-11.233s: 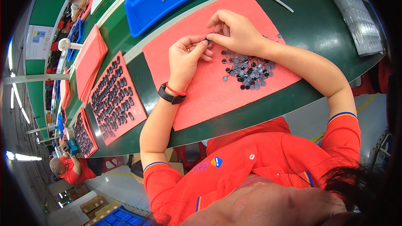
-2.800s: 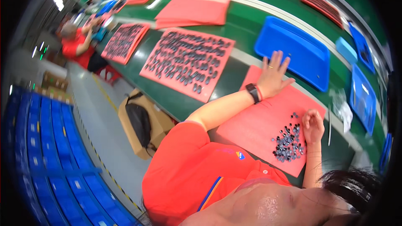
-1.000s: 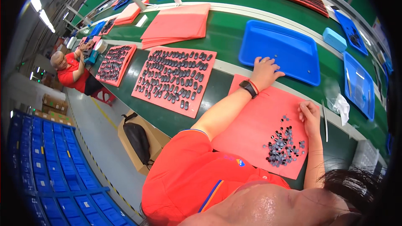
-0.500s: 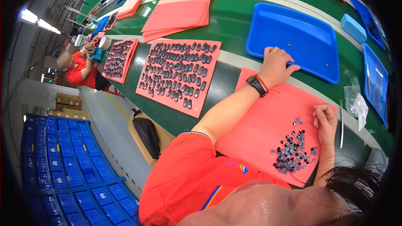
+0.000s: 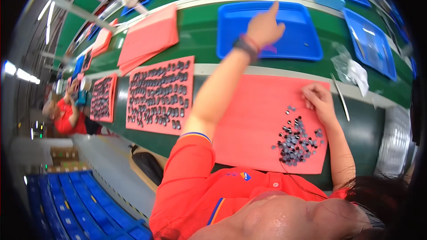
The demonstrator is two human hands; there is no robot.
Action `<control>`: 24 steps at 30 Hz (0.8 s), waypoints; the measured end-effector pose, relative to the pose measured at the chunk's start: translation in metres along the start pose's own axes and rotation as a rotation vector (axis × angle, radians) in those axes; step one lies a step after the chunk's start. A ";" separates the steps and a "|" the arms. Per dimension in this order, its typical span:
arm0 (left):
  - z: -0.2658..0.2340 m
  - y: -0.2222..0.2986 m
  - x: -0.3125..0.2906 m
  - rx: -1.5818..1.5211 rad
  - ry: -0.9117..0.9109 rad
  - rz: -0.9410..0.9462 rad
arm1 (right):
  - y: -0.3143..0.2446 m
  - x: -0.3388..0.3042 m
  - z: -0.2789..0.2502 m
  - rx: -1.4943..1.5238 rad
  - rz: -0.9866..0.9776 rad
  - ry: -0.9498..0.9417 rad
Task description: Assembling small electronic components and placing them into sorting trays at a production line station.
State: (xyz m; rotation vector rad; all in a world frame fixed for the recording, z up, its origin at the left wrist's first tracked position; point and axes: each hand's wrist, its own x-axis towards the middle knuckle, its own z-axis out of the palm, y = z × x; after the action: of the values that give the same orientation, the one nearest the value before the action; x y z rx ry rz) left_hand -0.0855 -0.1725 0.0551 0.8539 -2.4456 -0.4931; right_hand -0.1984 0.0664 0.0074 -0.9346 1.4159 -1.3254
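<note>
My left hand [image 5: 263, 27], with a dark watch and a red band at the wrist, hangs over the shallow blue tray [image 5: 302, 26]. It is blurred; the index finger points at the far rim and the thumb stands apart. I see nothing held in it. One small disc [image 5: 305, 44] lies in the tray's right part. My right hand [image 5: 319, 100] rests at the right edge of a pink sheet [image 5: 249, 115], fingers loosely curled and apart, with no object visible in them. Close to it lies a loose heap of small black and grey discs [image 5: 296, 142].
Left stands a pink sheet with rows of dark oval parts [image 5: 160, 91]; behind it are stacked pink sheets [image 5: 151, 35]. Tweezers [image 5: 340, 98], a plastic bag [image 5: 356, 73] and another blue tray [image 5: 371, 42] lie right. A co-worker [image 5: 64, 113] sits far left.
My left hand has moved from the blue tray's near edge to above its middle, its index finger stretching out. The view has turned, shifting the table leftward. My right hand stays by the discs.
</note>
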 end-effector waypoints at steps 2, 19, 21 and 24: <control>-0.011 0.002 0.058 0.044 -0.187 -0.034 | -0.006 -0.003 0.003 -0.001 -0.017 -0.073; -0.099 0.137 -0.117 -1.476 -0.311 0.747 | -0.002 -0.009 -0.003 0.058 -0.036 -0.091; -0.109 0.141 -0.133 -1.694 -0.341 0.706 | 0.005 0.000 -0.005 0.000 -0.038 -0.091; -0.111 0.149 -0.145 -2.082 -0.366 0.730 | 0.004 0.000 -0.005 -0.043 -0.027 -0.076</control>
State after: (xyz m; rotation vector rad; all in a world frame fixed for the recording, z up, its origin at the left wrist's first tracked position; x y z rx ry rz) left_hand 0.0051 0.0133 0.1683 -0.9652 -0.9852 -2.1417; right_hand -0.2025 0.0684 0.0033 -1.0254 1.3822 -1.2701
